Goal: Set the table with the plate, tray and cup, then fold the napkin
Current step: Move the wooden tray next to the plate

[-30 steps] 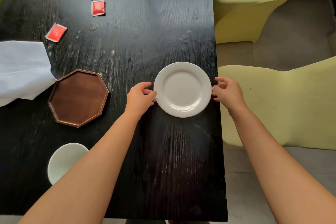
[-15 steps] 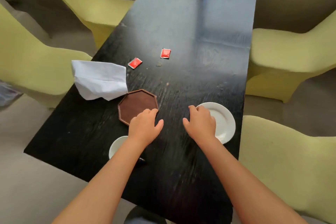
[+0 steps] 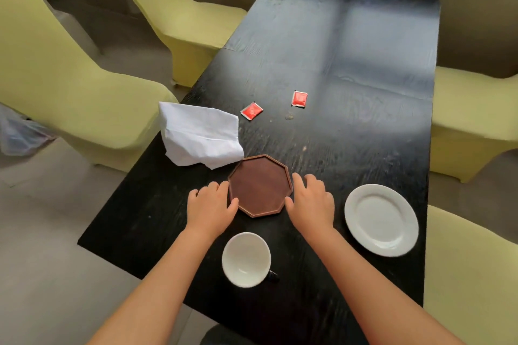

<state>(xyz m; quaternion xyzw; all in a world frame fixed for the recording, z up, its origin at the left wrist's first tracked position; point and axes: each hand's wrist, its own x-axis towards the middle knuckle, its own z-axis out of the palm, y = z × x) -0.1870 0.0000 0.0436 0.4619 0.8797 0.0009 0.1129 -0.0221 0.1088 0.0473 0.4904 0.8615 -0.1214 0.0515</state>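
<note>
A brown octagonal tray (image 3: 260,185) lies on the black table (image 3: 350,64) in the middle of the view. My left hand (image 3: 210,204) holds its left edge and my right hand (image 3: 311,203) holds its right edge, thumbs against the near rim. The white plate (image 3: 381,220) sits to the right, close to the table's right edge, with no hand on it. An empty white cup (image 3: 246,259) stands between my forearms near the front edge. A crumpled white napkin (image 3: 199,134) lies just behind and left of the tray, one corner touching it.
Two red sauce packets (image 3: 251,110) (image 3: 299,98) lie beyond the tray. Yellow-green chairs stand on both sides, one at the left (image 3: 70,70) and one at the right (image 3: 471,109). The table's left corner is near the napkin.
Both hands left the plate and moved left to the tray's two sides. The plate stays by the right edge. The camera view has pulled back and tilted up.
</note>
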